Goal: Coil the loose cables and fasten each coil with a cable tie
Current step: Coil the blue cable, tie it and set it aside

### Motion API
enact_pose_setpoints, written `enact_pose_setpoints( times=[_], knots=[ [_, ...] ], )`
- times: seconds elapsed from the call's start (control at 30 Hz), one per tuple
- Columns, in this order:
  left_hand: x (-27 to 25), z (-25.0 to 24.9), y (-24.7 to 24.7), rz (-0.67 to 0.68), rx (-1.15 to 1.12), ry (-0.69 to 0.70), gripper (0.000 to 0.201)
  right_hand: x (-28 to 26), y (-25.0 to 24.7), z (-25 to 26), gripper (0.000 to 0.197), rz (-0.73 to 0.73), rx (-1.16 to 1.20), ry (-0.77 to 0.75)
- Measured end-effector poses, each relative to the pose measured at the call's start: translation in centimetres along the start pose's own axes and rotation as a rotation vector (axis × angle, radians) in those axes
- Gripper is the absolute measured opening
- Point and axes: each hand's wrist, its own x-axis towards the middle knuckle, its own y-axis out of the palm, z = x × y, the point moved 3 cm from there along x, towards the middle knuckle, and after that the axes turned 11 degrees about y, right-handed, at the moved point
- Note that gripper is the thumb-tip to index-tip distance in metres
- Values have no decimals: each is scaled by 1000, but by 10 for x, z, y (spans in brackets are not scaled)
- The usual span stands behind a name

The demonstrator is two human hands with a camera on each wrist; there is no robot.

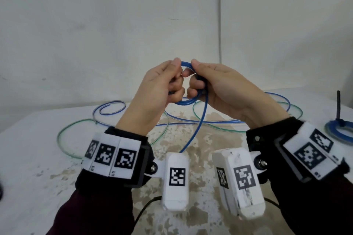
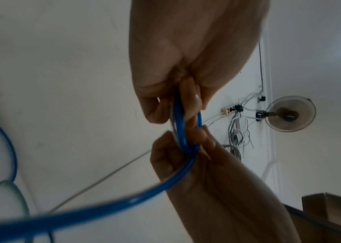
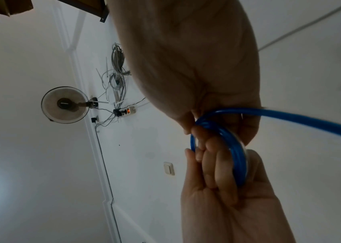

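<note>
Hands meet mid-air: left hand [image 1: 162,82] and right hand [image 1: 214,86] both clamp the blue cable coil [image 1: 186,101]. Tail [image 1: 196,128] drops toward 6 o'clock; feeding it in keeps loops even.

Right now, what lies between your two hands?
Only the small blue cable coil: the left hand and right hand both grip it, fingertips nearly touching inside the loop. The head view shows it best.
</note>
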Motion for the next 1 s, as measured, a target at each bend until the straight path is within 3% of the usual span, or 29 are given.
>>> enact_pose_setpoints(
  times=[0.1, 0.23, 0.3, 0.47, 0.67, 0.8, 0.87, 0.93, 1.0],
  knots=[
    [1, 4, -1, -98, 29, 31, 36, 2, 2, -3, 38, 7, 1, 23],
    [1, 8, 0, -26, -84, -110, 40, 0, -3, -3, 39, 2, -20, 38],
    [1, 7, 1, -19, -67, -65, 39, 0, -3, -2, 38, 11, -4, 35],
    [0, 6, 3, -147, -54, 80, 39, 2, 2, -3, 36, 11, 97, 20],
    [0, 5, -7, 58, -5, -135, 42, 2, -2, -5, 36, -7, -86, 24],
    [-1, -3, -2, 6, -11, 33, 39, -2, 3, 2, 38, -13, -24, 8],
    [2, -3, -1, -36, -101, 45, 40, -2, 5, 4, 41, 3, 6, 0],
    [4, -1, -2, -4, -160, -53, 41, -3, 3, 4, 41, 2, -36, 6],
    [1, 1, -3, 92, -65, -161, 40, -4, 1, 1, 39, -10, -143, 19]
  ],
)
